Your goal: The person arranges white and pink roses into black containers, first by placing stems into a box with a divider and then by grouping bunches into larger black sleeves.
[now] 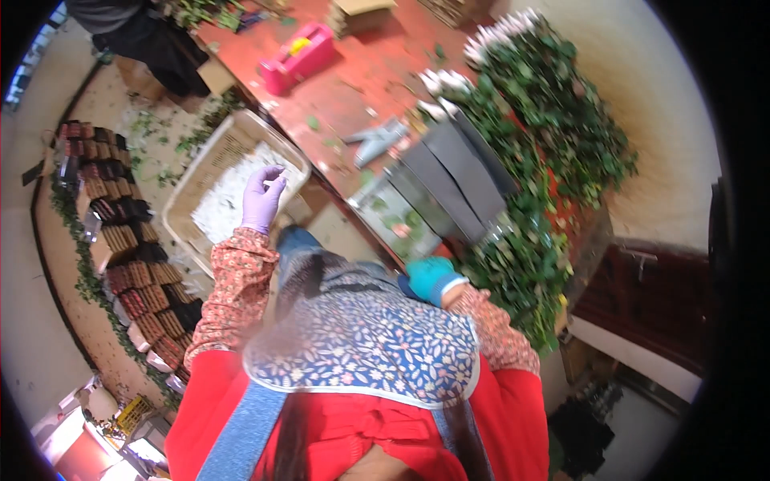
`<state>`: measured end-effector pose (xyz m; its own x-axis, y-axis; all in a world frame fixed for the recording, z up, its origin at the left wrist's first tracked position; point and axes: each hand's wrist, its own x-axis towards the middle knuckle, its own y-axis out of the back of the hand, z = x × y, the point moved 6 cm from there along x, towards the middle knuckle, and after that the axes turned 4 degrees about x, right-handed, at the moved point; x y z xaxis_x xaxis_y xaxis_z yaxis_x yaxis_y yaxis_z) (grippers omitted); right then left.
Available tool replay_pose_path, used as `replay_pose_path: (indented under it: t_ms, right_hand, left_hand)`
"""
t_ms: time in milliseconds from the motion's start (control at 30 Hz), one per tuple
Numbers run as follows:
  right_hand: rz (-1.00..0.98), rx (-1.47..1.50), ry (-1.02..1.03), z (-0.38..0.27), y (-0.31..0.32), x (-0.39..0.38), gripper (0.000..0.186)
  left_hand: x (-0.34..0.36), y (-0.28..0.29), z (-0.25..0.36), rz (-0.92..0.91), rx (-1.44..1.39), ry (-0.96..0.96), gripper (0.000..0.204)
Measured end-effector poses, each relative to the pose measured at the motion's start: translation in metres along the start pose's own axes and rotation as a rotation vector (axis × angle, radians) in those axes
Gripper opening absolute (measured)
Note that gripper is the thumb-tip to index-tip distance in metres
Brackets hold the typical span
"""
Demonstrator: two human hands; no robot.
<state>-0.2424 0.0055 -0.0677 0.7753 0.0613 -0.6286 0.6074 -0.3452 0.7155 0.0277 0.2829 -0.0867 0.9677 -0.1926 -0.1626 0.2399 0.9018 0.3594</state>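
My left hand (263, 200), in a thin purple glove, is over a tan plastic basket (178, 204) holding a heap of small white pieces (220, 200). Its fingers are bent in toward the thumb; whatever is between the tips is too small to make out. My right hand (433, 279), in a teal glove with a blue and white cuff, is low beside the red table's near edge, close to my apron (361, 329). Its fingers are blurred and turned from view. Nearest to it are a grey box-like stand (457, 176) and leafy flower stems (513, 256).
On the red table (345, 88) are a pink tape dispenser (297, 58), grey-handled clippers (377, 143) and a large pile of stems with white-wrapped heads (501, 36). Bundled cardboard pieces (144, 280) line the left. A person in dark trousers (156, 48) stands at the far left.
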Motion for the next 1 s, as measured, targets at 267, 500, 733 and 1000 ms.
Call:
replay_pose_path:
  t_ms: [267, 500, 733, 1000]
  right_hand:
    - [0.128, 0.179, 0.064, -0.102, 0.041, 0.103, 0.030]
    - [0.221, 0.219, -0.086, -0.150, 0.089, 0.148, 0.034]
    - [0.366, 0.517, 0.051, -0.186, 0.121, 0.167, 0.029]
    - [0.415, 1.835, 0.158, -0.208, 0.191, 0.342, 0.040]
  left_hand:
    - [0.228, 0.061, 0.085, 0.071, 0.391, -0.501, 0.020]
    - [0.359, -0.032, 0.032, -0.565, 0.423, -0.099, 0.033]
    - [0.300, 0.031, 0.086, -0.709, -0.189, -0.037, 0.011]
    - [0.207, 0.152, 0.015, -0.637, -0.328, 0.261, 0.011]
